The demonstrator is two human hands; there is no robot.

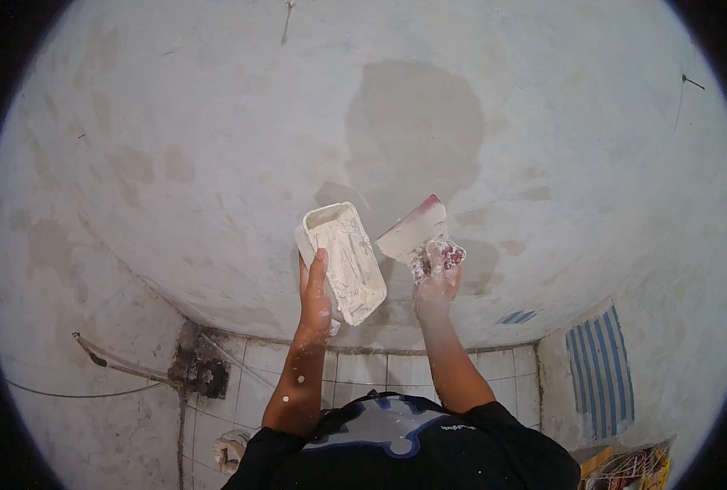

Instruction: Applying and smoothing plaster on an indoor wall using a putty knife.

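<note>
My left hand (315,292) grips a rectangular plastic tub (349,265) by its long side, the thumb hooked over the rim. Whitish filler paste coats the tub's inside, and the tub is tilted so its opening shows. In my right hand (438,282) is a wide putty knife (416,231), its fingers closed round the paste-caked handle. The blade points up and to the left, smeared with paste, with a reddish strip near one corner. Tub and blade are close together but apart, in front of a pale wall (241,163) with darker damp-looking patches.
Nails with bits of wire (684,79) stick out of the wall. A cable (86,395) and a blackened patch (204,371) are at the lower left. Blue striped material (600,371) hangs on the right, above a box of wires (637,469). White floor tiles (363,369) lie below.
</note>
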